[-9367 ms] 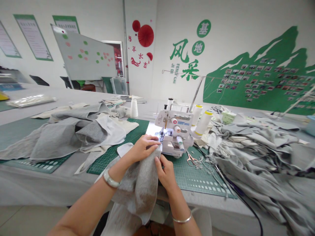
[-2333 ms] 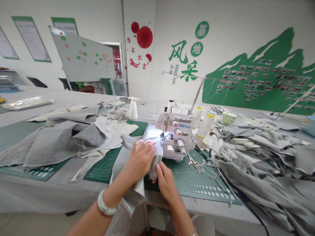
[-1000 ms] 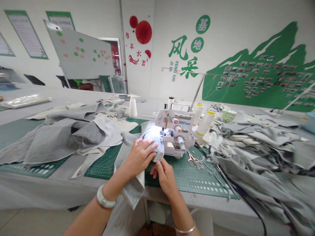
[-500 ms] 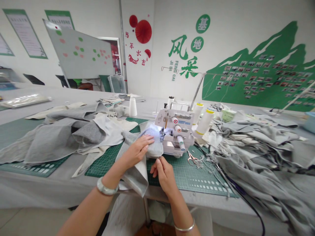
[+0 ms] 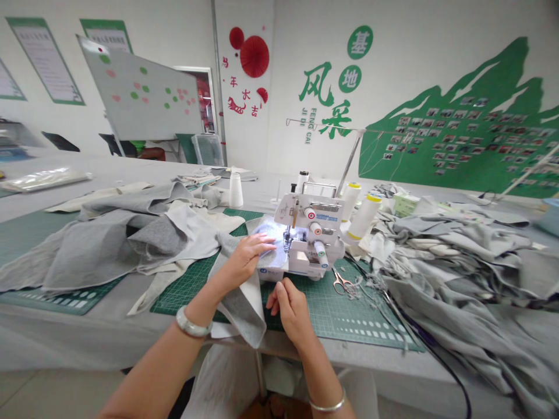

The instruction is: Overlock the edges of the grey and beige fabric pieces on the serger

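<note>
A white sewing machine (image 5: 312,233) stands on a green cutting mat (image 5: 362,314), its lamp lit over the needle area. Grey fabric (image 5: 244,311) lies on the machine's bed and hangs down toward the table edge. Flat on that fabric, just left of the needle, rests my left hand (image 5: 247,257) with its fingers stretched out. My right hand (image 5: 289,302) is in front of the machine, below its bed, with fingers curled together; whether they hold anything is hidden. Small scissors (image 5: 343,283) lie right of the machine among thread scraps.
Grey and white fabric pieces (image 5: 109,244) spread over the left side. A large heap of grey cloth (image 5: 471,279) covers the right. A white thread cone (image 5: 236,190) stands behind left, yellow-topped cones (image 5: 367,216) behind right. A black cable (image 5: 441,361) crosses the front right edge.
The fabric has moved away from the front of the machine's bed, uncovering its front left corner. My left hand has shifted slightly up and left. My right hand has hardly moved.
</note>
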The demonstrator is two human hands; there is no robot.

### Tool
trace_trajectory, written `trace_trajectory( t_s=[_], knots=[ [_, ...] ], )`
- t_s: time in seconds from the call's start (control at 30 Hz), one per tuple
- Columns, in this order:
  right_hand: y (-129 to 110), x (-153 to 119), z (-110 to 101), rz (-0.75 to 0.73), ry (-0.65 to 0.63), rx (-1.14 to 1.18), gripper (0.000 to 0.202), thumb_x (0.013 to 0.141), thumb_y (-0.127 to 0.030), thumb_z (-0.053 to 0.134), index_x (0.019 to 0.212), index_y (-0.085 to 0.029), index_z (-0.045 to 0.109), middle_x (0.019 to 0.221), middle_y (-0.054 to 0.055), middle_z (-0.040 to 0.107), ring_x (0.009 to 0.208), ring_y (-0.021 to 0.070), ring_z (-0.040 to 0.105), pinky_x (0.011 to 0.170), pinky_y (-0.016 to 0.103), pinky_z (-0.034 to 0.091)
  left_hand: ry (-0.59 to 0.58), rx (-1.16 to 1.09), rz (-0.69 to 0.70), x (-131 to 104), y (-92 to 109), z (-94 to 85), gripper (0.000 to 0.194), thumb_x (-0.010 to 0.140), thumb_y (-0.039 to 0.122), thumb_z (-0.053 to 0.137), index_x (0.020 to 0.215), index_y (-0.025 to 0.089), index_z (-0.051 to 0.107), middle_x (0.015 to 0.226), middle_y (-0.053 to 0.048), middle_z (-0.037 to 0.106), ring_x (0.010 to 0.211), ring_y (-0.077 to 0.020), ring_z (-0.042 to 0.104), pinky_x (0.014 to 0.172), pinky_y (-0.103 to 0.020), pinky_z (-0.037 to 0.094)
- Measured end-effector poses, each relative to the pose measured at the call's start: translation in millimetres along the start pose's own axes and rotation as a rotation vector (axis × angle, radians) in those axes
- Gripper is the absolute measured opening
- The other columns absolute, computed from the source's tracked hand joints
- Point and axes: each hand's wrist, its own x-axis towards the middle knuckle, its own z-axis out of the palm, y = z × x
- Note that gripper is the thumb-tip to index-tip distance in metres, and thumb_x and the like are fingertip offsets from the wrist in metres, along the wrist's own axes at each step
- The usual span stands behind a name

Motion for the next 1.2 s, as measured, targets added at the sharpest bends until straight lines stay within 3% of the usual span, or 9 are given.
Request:
trace_trajectory(
  t_s=[0.17,0.37,0.63,0.73,0.83,0.93,1.03,1.2],
  knots=[
    [0,0,0,-0.007,-0.01,-0.023,0.039,0.101,-0.043,0.031,0.072,-0.022,0.047,0.061,-0.001,0.062,0.049,0.0108,0.054,0.054,0.022,0.039,-0.002,-0.039,0.029,0,4,-1.8,0.04,0.09,0.009,0.035,0.107,0.021,0.069,0.121,-0.005,0.065,0.124,-0.0204,0.049,0.111,-0.045,0.035],
    [1,1,0,-0.023,-0.015,-0.057,0.039,0.102,-0.04,0.03,0.073,-0.022,0.048,0.061,-0.002,0.063,0.049,0.0106,0.056,0.055,0.021,0.04,-0.003,0.028,0.031,-3,11,-2.3,0.031,0.094,0.022,0.044,0.116,0.022,0.066,0.127,-0.006,0.061,0.125,-0.0219,0.047,0.111,-0.046,0.033],
    [0,-3,-2,-0.12,0.072,-0.149,0.034,0.101,-0.034,0.035,0.074,-0.022,0.051,0.061,-0.001,0.062,0.051,0.0116,0.057,0.056,0.023,0.041,-0.004,0.065,0.024,-6,8,0.0,0.032,0.095,0.023,0.043,0.12,0.022,0.064,0.13,-0.007,0.058,0.127,-0.022,0.046,0.111,-0.045,0.035],
    [-6,-3,-4,-0.194,0.196,-0.205,0.024,0.096,-0.032,0.044,0.079,-0.021,0.056,0.071,0.004,0.064,0.068,0.017,0.06,0.069,0.029,0.044,-0.011,0.075,0.008,-5,6,0.3,0.034,0.094,0.021,0.042,0.12,0.021,0.064,0.13,-0.007,0.058,0.126,-0.0225,0.047,0.11,-0.045,0.036],
    [-17,0,-4,-0.363,0.325,-0.308,0.012,0.093,-0.026,0.05,0.09,-0.019,0.059,0.092,0.01,0.067,0.089,0.0215,0.06,0.082,0.036,0.045,-0.02,0.088,0.006,-3,5,-0.1,0.035,0.093,0.019,0.042,0.12,0.02,0.064,0.131,-0.008,0.057,0.126,-0.0229,0.047,0.11,-0.045,0.036],
    [-29,7,-1,-0.49,0.407,-0.504,0.02,0.092,-0.021,0.051,0.11,-0.018,0.06,0.114,0.013,0.064,0.103,0.0241,0.057,0.088,0.04,0.045,-0.018,0.096,0.013,-1,5,-0.7,0.035,0.093,0.019,0.042,0.12,0.019,0.064,0.131,-0.008,0.057,0.126,-0.023,0.048,0.11,-0.044,0.037],
    [-36,12,5,-0.472,0.385,-0.641,0.03,0.093,-0.022,0.05,0.122,-0.017,0.057,0.126,0.014,0.061,0.108,0.0259,0.055,0.09,0.042,0.044,-0.018,0.106,0.012,-1,4,-1.2,0.036,0.093,0.02,0.042,0.121,0.02,0.064,0.132,-0.009,0.057,0.126,-0.0236,0.048,0.109,-0.045,0.037],
    [-39,13,13,-0.427,0.352,-0.732,0.033,0.094,-0.022,0.048,0.125,-0.015,0.059,0.124,0.013,0.063,0.102,0.026,0.055,0.088,0.043,0.043,-0.021,0.129,0.0,-3,1,-2.1,0.035,0.092,0.022,0.045,0.121,0.019,0.064,0.131,-0.009,0.058,0.125,-0.0242,0.048,0.108,-0.046,0.037]
  ],
)
